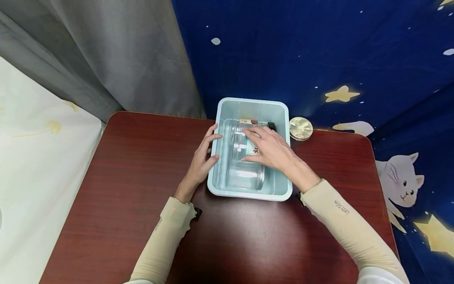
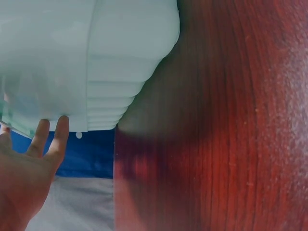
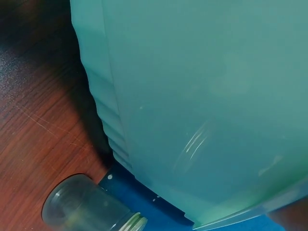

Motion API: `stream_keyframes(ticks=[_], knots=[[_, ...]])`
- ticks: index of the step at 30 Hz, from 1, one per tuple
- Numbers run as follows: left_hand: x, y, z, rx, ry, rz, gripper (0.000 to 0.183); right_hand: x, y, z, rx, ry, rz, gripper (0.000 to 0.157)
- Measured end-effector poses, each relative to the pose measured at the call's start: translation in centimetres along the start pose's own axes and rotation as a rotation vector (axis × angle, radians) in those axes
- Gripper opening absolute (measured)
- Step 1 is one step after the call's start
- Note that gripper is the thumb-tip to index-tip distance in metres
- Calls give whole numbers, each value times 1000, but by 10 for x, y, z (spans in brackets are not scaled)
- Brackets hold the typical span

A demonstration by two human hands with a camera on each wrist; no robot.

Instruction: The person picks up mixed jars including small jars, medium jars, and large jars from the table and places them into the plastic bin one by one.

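Note:
A light-blue plastic bin (image 1: 248, 196) stands on the dark red table. My left hand (image 1: 203, 159) is at the bin's left rim, fingers spread and fingertips at its edge; the left wrist view shows these fingers (image 2: 60, 139) against the outer wall. Inside the bin my right hand (image 1: 271, 152) grips a clear jar (image 1: 239, 149) lying on its side, thumb on the near side and fingers across the far side. A printed label shows between thumb and fingers. Nearer me lies another clear jar (image 1: 244, 176), also on its side. The right palm hides part of the contents.
Behind the bin's right side stands a jar with a gold lid (image 1: 300, 128), close to the table's back edge. In the bin's far part are a small printed card (image 1: 248, 121) and a black object (image 1: 271, 126). Grey and blue curtains (image 1: 266, 51) hang behind the table (image 1: 142, 165).

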State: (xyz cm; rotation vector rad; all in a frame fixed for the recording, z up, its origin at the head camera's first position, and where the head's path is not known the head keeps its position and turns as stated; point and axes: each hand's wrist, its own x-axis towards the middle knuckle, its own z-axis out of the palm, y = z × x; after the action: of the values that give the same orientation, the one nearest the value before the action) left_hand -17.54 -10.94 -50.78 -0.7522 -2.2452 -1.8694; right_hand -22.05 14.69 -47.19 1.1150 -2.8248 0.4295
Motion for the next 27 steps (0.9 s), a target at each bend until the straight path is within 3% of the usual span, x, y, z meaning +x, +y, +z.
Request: stream_keyframes(ticks=[27], knots=[[1, -1, 1, -8, 3, 8, 45, -13, 5, -10, 31, 83, -11, 84]])
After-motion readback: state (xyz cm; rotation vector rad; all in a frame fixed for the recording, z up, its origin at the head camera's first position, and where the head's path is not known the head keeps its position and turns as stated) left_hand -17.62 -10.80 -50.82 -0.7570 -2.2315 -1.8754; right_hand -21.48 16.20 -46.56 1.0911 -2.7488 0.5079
